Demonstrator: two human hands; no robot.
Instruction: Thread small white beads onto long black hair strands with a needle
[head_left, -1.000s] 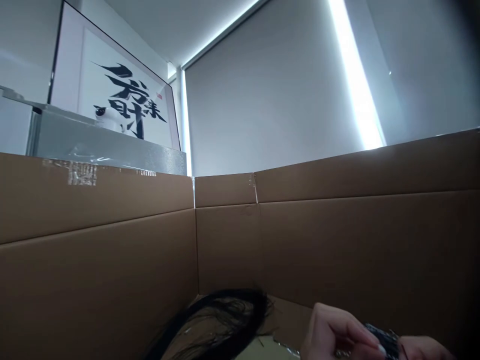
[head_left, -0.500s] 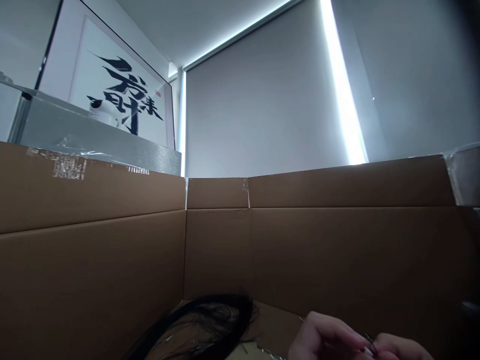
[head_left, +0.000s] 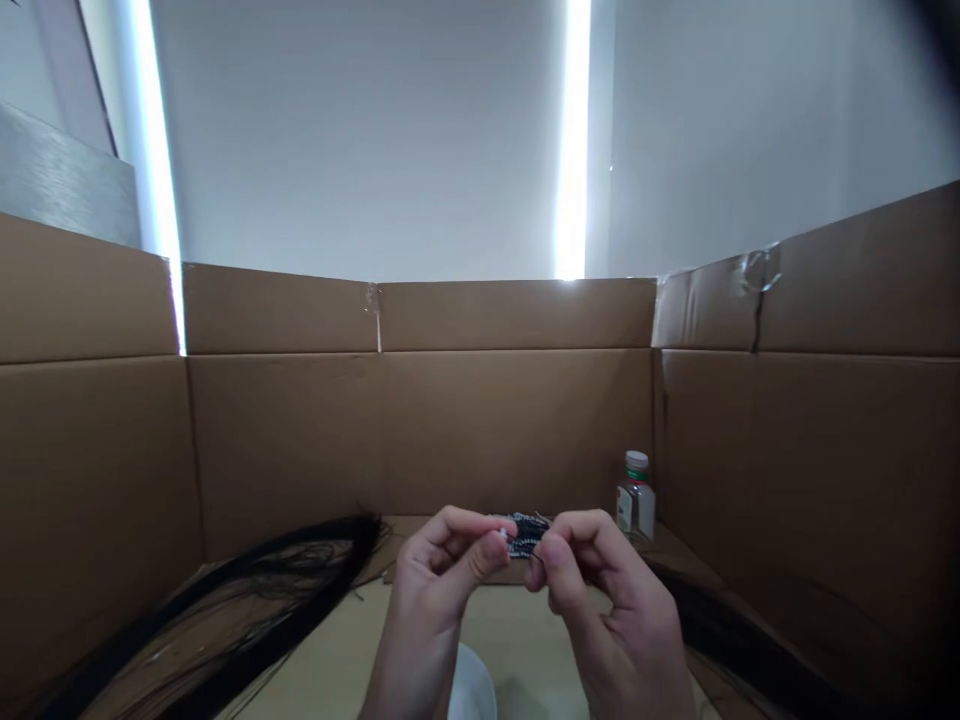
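Observation:
My left hand (head_left: 442,580) is raised at the lower centre, with thumb and forefinger pinched on a small white piece (head_left: 503,534). Close beside it, my right hand (head_left: 607,590) pinches a thin dark strand (head_left: 537,557) between thumb and fingertips. Behind the fingertips shows a dark bundle with whitish flecks (head_left: 529,530); whether either hand touches it I cannot tell. Below my left wrist, a round white object (head_left: 472,685) is partly visible on the pale tabletop (head_left: 525,630).
Cardboard walls (head_left: 517,430) surround the table. A clear bottle with a white cap (head_left: 636,500) stands at the back right. Long black hair (head_left: 300,590) hangs across the lower left, and more dark hair (head_left: 735,630) at the lower right.
The view has turned right and down, so both hands now appear near the lower centre. The tabletop, bottle and flecked bundle have come into view.

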